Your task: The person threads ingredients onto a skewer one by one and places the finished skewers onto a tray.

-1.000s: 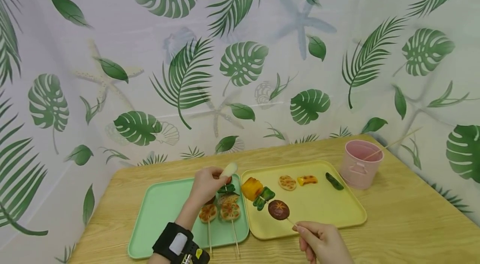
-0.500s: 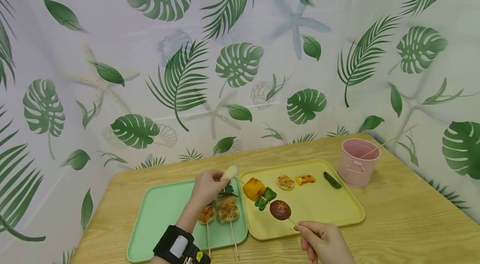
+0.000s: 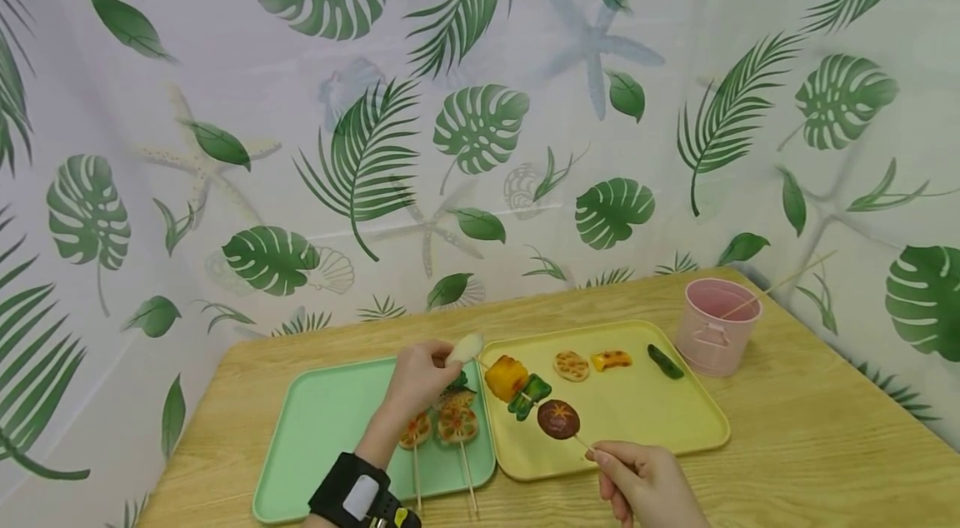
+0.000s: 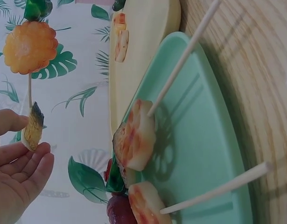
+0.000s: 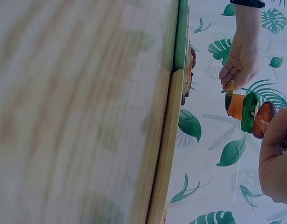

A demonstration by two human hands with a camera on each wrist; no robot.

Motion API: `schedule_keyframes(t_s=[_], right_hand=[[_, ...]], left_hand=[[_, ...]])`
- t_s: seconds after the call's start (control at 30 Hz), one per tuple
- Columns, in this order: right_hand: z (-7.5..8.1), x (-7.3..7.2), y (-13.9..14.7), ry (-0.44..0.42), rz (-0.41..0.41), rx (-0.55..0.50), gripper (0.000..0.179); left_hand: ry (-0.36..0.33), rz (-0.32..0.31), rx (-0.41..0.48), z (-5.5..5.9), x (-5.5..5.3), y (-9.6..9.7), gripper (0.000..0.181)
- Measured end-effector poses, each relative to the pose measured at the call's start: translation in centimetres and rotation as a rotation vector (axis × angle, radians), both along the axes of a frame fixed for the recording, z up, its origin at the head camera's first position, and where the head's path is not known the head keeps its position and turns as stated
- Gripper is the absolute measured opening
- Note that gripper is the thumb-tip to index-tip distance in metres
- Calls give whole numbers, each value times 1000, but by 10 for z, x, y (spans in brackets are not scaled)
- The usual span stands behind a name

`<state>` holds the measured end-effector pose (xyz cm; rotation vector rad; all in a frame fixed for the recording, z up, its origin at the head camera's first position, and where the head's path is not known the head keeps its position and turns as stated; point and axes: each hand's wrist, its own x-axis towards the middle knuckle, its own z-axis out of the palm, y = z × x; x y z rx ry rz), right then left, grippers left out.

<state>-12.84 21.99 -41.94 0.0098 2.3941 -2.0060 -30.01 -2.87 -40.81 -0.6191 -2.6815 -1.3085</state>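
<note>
Leaf-print backdrop [image 3: 480,128] — left hand [image 3: 422,376] pinching food piece [image 3: 468,347]; right hand [image 3: 647,480] pinching loaded skewer [image 3: 530,396].

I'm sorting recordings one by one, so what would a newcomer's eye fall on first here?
Probably the loaded skewer, pinched at its near end by the right hand and seen against the yellow tray in the head view. Next, the left hand by its far end, pinching a small piece. Behind, the leaf-print backdrop fills most of the head view.
</note>
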Motion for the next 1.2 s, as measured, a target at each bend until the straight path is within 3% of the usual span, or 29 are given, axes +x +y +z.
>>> schedule_keyframes(t_s=[0.63,1.0,1.2], right_hand=[[-3,-2,-3,-2,-3,39,33],[-2,-2,-4,1,-2,31,32],[0,0,-9,49,-29,119,29]], left_hand=[[43,-107,-2,-5,-2,-6,21],[60,-108,-3,-4,0,-5,20],[62,-121,7,-4,1,-5,18]])
